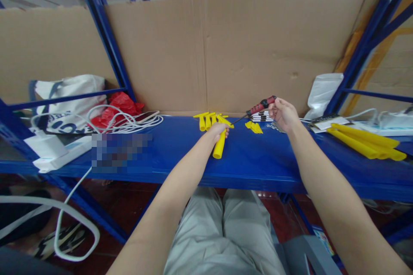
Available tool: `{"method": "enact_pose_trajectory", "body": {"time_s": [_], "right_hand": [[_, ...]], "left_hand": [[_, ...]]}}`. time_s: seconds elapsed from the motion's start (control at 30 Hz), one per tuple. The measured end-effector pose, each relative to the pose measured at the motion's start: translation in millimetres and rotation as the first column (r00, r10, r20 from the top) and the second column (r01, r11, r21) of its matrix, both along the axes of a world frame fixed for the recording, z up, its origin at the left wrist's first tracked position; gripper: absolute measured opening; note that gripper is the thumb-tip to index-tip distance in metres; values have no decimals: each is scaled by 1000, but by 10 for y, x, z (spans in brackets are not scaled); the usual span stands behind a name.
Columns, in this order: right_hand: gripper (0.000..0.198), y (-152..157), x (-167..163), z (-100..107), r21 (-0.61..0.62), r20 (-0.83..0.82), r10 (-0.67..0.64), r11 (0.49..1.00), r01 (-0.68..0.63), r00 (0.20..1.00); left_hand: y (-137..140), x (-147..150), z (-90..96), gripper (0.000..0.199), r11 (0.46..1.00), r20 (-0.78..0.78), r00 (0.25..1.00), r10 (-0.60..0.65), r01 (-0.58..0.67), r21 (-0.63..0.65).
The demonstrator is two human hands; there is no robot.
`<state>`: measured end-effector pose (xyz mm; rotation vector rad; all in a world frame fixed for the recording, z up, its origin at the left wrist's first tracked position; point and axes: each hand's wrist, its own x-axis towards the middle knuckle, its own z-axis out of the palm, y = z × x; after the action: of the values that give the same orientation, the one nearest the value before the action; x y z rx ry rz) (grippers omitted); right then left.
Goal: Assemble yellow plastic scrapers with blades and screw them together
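My left hand is wrapped round a yellow tube, whose open end points down toward me. In my right hand, the fingers pinch the end of a screwdriver with a red and black handle. Its thin shaft slants down to the left and reaches the yellow piece at my left hand; whether the tip touches a screw is too small to tell. Just behind my left hand lie several T-shaped yellow tube pieces. Small flat yellow parts and tiny metal hardware rest below the screwdriver.
Long yellow tubes lie at the right of the blue table. On the left are a power strip, coiled white cable, a red plastic bag and a cloth bag. A cardboard wall stands behind.
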<state>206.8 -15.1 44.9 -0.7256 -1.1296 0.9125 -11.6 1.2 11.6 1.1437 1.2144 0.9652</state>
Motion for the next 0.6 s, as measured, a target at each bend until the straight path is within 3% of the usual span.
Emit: {"method": "enact_pose_trajectory", "body": {"time_s": [0.3, 0.6], "right_hand": [[44, 33, 0, -18, -11, -21, -82, 997, 82, 996], [38, 4, -13, -9, -10, 13, -39, 999, 39, 999]], "left_hand": [[17, -2, -2, 13, 1000, -3, 1000, -5, 5, -2], [38, -6, -19, 12, 1000, 13, 1000, 0, 0, -5]]}}
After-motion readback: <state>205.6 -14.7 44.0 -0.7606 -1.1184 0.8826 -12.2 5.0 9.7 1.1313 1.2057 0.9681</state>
